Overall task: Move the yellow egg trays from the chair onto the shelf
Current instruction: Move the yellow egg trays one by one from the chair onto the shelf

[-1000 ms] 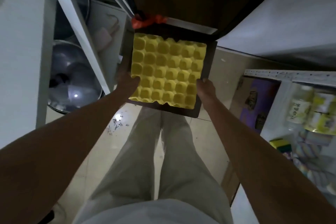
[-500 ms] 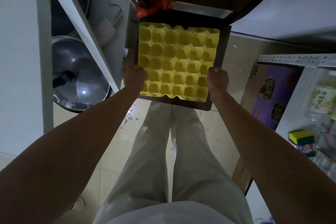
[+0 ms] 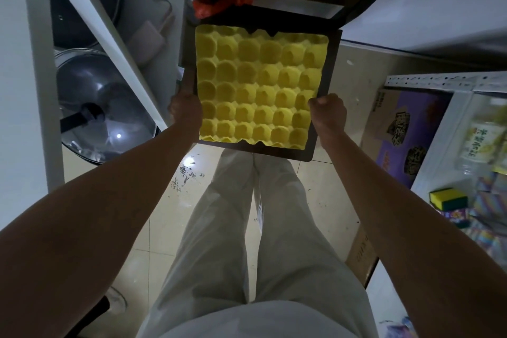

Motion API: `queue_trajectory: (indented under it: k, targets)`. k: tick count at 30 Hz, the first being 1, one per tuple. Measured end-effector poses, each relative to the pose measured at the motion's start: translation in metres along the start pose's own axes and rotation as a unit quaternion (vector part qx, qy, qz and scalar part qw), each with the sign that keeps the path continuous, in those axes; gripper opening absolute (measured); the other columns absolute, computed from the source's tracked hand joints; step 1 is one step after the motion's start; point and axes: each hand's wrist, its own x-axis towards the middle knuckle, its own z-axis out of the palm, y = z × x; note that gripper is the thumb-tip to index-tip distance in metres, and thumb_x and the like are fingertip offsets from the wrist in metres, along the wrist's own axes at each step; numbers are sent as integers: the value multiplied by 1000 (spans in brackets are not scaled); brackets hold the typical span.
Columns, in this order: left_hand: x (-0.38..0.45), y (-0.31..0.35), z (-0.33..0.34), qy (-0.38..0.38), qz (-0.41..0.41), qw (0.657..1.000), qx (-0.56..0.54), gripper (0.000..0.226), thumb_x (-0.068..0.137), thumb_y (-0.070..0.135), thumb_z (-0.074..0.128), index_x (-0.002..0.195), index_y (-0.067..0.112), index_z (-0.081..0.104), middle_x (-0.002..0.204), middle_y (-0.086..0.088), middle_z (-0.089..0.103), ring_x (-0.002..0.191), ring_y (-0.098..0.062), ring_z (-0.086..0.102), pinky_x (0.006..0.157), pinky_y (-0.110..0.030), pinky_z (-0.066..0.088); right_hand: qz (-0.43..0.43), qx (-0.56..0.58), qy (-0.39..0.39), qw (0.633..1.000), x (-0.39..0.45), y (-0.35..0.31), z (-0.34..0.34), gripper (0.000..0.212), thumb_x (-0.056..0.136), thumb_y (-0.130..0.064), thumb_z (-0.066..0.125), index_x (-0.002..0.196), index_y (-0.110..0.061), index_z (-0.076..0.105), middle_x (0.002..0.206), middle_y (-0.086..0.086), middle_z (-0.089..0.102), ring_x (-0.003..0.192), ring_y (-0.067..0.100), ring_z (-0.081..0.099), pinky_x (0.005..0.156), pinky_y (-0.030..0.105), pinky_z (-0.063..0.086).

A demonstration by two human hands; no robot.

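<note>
You are gripping the yellow egg trays (image 3: 260,88) from both sides: your left hand (image 3: 185,111) is closing around the left edge and your right hand (image 3: 327,112) is clamping the right edge. The trays are sitting on the dark seat of the chair (image 3: 326,85), in front of your legs. A red plastic bag (image 3: 219,4) is lying at the seat's far edge, and a steel pot lid (image 3: 101,107) is resting to your left

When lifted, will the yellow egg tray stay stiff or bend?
The yellow egg tray is probably light; its cups are empty. It looks like thin moulded pulp, so may flex slightly. The left hand and right hand at opposite sides should limit sagging.
</note>
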Motion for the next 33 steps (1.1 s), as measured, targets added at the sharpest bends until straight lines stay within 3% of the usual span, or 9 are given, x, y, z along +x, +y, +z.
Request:
queue_trajectory:
  k: [4,11,14,17,21,23,25,27,33]
  targets:
    - [1,-5,-8,-37,-1,999,-3,43,104,32,44,117,2,72,115,-20,74,109,-37,71,96,-45,58,3,-22,8,1000,-2,0,-3,25,91,-21,58,108,-5,64,111,16,72,106,38,67,75,32,41]
    - [15,-10,-13,-109,-36,990,-80,40,101,21,41,124,1,67,123,-24,71,113,-41,70,104,-54,55,4,18,-4,1000,-10,4,-1,22,91,-17,46,103,-15,64,102,11,73,98,36,69,80,43,57]
    - [15,-10,-12,-78,-20,995,-66,36,104,17,45,128,0,65,124,-24,70,116,-40,69,99,-49,57,-7,57,-24,998,-6,8,-4,18,86,-26,55,99,-19,65,98,10,74,92,35,71,82,50,60]
    - [14,-12,-10,-72,1,995,-64,31,107,10,42,129,-1,61,121,-24,70,109,-39,70,80,-38,52,-52,53,-68,995,-4,4,2,26,86,-33,69,95,-9,70,92,12,74,83,25,69,74,38,55]
    - [4,-10,-4,-74,19,996,-37,44,103,22,42,139,3,59,138,-20,63,126,-38,61,93,-35,50,-44,109,-63,991,-7,-1,7,30,90,-18,63,90,11,67,82,23,67,75,26,62,68,41,51]
    - [-3,-8,0,-34,73,997,-3,45,97,23,39,134,9,62,122,-15,68,105,-34,64,79,-27,43,-25,147,-63,987,-12,-2,3,30,92,-14,62,97,15,66,94,32,70,82,38,69,76,53,57]
    - [-13,-3,-3,-6,124,992,4,54,86,30,33,126,9,63,99,-8,63,86,-27,56,70,-24,38,-16,171,-79,982,-22,-4,-3,24,94,-11,64,100,11,69,94,23,71,85,33,70,84,55,58]
    - [-22,8,-10,-18,127,992,-12,59,79,35,35,124,9,62,93,-3,57,81,-25,55,70,-28,39,-7,209,-100,973,-34,-3,-11,17,94,-6,65,105,4,74,96,14,72,88,26,70,87,52,59]
    - [-38,37,-31,-76,138,987,0,36,87,39,51,106,12,66,91,-5,65,79,-26,61,65,-29,44,47,321,-111,940,-67,22,-46,25,95,-6,68,117,5,71,117,28,72,107,46,72,91,58,60]
